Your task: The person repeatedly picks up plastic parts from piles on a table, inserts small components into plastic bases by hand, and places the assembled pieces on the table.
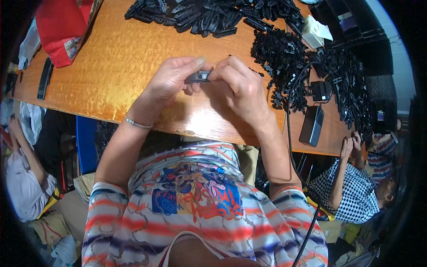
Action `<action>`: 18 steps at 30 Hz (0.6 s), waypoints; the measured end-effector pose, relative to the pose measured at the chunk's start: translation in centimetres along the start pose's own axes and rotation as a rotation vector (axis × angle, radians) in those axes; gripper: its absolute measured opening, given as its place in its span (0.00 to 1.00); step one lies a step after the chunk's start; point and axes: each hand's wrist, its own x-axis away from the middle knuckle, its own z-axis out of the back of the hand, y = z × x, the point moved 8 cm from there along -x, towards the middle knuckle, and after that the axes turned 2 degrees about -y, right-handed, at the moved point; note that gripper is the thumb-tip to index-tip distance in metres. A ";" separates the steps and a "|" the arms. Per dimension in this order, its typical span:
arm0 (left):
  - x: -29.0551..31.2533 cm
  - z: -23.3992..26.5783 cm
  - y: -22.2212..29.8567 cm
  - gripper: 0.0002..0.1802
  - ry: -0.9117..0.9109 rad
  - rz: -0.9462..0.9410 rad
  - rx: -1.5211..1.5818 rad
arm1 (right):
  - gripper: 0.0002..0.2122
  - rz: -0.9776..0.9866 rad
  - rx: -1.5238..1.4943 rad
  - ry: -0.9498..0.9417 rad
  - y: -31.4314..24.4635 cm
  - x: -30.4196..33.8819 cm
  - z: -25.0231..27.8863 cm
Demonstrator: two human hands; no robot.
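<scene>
Above the near part of the wooden table, both my hands meet at a small black plastic part point(195, 78) with a light grey spot near its right end. My left hand point(171, 80) grips its left side, thumb on top and fingers curled beneath. My right hand point(238, 82) pinches at the right end of the same part, fingers bent and pressed together. Whether the right fingertips also hold a smaller piece is hidden. Beyond my hands lies a heap of long black plastic parts point(209, 20). To the right is a pile of small black pieces point(278, 58).
On the wooden table point(111, 53) are a red bag point(62, 31), a black strip point(45, 78), a white tissue pack point(315, 33), a black box point(312, 126) and another heap of black parts point(349, 89). A black cable point(290, 133) hangs down at the right. People sit on both sides.
</scene>
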 end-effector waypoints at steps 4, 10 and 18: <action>0.5 -0.6 0.3 0.19 -0.015 -0.034 -0.086 | 0.07 -0.033 0.018 -0.057 0.5 0.6 -0.5; 2.5 -2.5 2.0 0.15 0.015 -0.167 -0.181 | 0.11 -0.355 -0.184 -0.045 3.5 2.0 -1.8; 8.4 0.5 1.8 0.18 0.187 -0.273 -0.522 | 0.14 -0.600 -0.473 -0.232 3.1 3.5 -9.1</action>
